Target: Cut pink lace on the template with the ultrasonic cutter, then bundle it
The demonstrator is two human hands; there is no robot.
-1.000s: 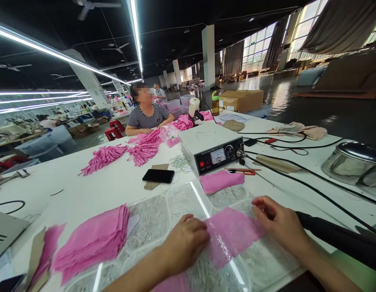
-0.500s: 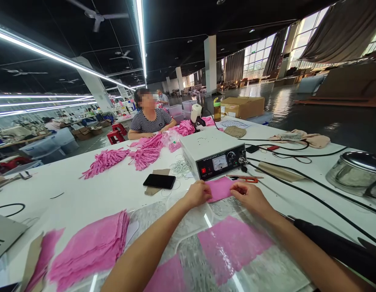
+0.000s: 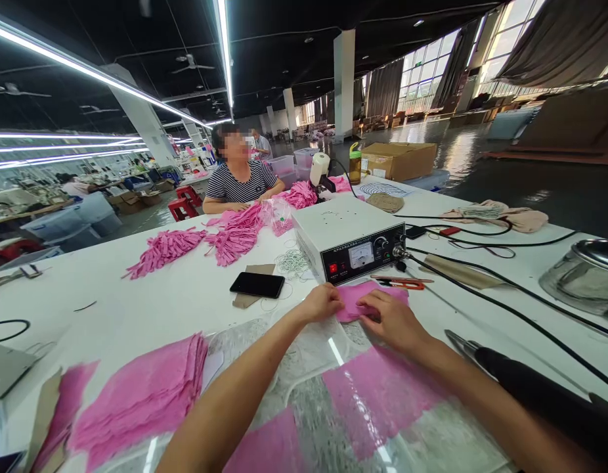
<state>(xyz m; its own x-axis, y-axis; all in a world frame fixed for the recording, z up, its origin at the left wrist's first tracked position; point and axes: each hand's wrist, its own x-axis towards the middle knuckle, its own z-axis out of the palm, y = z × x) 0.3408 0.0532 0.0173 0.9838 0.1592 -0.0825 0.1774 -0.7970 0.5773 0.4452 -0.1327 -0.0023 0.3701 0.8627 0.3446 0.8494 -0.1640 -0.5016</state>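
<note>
A small piece of pink cloth (image 3: 352, 297) lies at the foot of the white control box (image 3: 350, 230). At its left end, my left hand (image 3: 322, 302) pinches the edge between thumb and fingers. My right hand (image 3: 389, 316) has its fingers bent together on the middle of the same cloth, pinching it. Part of the cloth shows past my right fingers. Below my hands is a transparent plastic sheet (image 3: 308, 355), with larger pink pieces seen through or on it. A stack of pink cloth pieces (image 3: 141, 387) sits left of my left forearm.
A black phone (image 3: 257, 285) rests on brown card beside a tangle of pale cord (image 3: 291, 263). Orange-handled snips (image 3: 405, 283) lie before the box. At right are a black-handled tool (image 3: 511, 368), cables and a glass pot (image 3: 580, 276). A person (image 3: 239, 174) sits opposite behind pink strips (image 3: 235, 236).
My right hand has moved left along the pink cloth, from its right end to nearer my left hand. The cloth's right part now shows beyond it. The view has shifted slightly.
</note>
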